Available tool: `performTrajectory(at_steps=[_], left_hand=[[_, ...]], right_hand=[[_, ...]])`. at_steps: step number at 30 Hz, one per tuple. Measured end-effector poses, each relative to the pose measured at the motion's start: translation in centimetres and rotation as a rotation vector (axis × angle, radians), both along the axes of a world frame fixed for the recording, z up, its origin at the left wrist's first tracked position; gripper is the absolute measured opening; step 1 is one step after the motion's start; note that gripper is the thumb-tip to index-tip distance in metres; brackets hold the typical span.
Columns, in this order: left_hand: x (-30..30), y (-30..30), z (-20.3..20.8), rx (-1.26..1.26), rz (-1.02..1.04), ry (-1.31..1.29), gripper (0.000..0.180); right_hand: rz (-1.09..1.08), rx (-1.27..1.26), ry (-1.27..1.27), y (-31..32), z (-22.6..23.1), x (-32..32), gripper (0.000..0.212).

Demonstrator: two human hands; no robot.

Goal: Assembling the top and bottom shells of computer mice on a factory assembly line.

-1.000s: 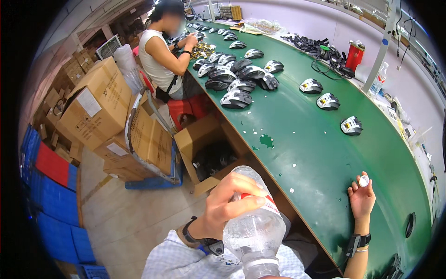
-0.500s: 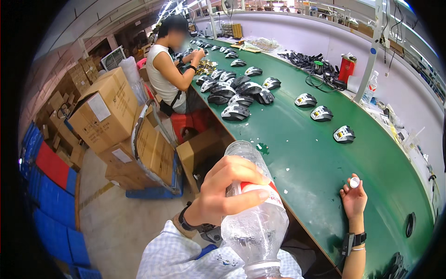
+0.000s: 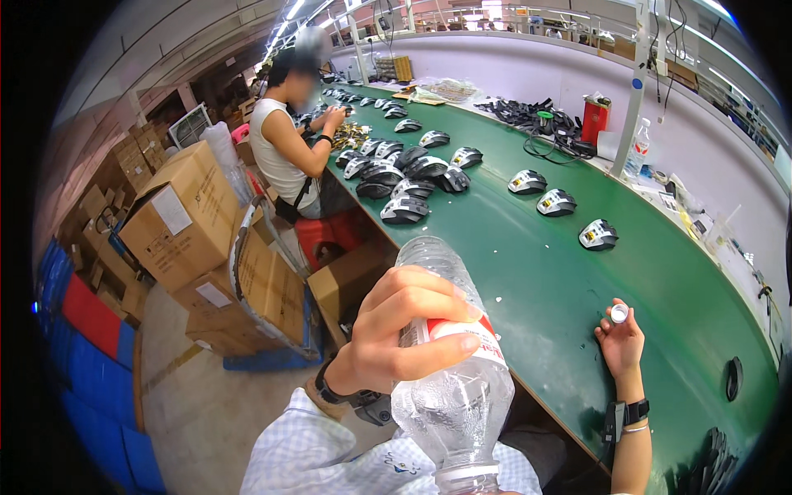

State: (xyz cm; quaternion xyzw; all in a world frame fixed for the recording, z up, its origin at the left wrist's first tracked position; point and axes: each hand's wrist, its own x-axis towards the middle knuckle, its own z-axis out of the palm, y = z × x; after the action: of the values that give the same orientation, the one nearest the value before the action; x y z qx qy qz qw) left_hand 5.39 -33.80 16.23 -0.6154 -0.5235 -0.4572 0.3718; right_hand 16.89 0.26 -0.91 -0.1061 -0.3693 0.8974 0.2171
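Observation:
A clear plastic bottle (image 3: 450,404) with a red and white label is gripped in my left hand (image 3: 404,330). It is tilted, its base up and away from me and its uncapped neck at the lower edge, close to me. Droplets cling to the inside of the wall. My right hand (image 3: 623,340) pinches a small white bottle cap (image 3: 619,313) between its fingers, hollow side up, with the forearm above the green table (image 3: 528,289). Nearest to that hand is a black and silver computer mouse shell (image 3: 598,235), farther up the table.
Several mouse shells (image 3: 408,188) lie clustered ahead. At the far left side of the table a person (image 3: 285,136) handles small parts. Stacked cardboard boxes (image 3: 190,214) stand on the left. Black parts (image 3: 711,462) lie at lower right; another bottle (image 3: 638,148) stands along the back ledge.
The mouse shells and table have shifted slightly left in view. My left hand still holds the tilted bottle, and my right hand with the cap sits slightly farther up and left.

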Motion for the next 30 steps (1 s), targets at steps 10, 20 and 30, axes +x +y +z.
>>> performTrajectory(at_steps=[10,20,30], left_hand=[[-0.11,0.44,-0.15,0.001,-0.004,0.022,0.039],[-0.45,0.80,-0.22,0.001,0.002,0.006,0.040],[-0.96,0.31,0.56,-0.039,0.046,0.035,0.039]], right_hand=[[0.002,-0.007,0.004,-0.10,-0.06,-0.10,0.033],[-0.005,0.009,-0.005,-0.19,-0.15,-0.33,0.034],[0.003,0.005,-0.003,-0.45,-0.06,-0.44,0.033]])
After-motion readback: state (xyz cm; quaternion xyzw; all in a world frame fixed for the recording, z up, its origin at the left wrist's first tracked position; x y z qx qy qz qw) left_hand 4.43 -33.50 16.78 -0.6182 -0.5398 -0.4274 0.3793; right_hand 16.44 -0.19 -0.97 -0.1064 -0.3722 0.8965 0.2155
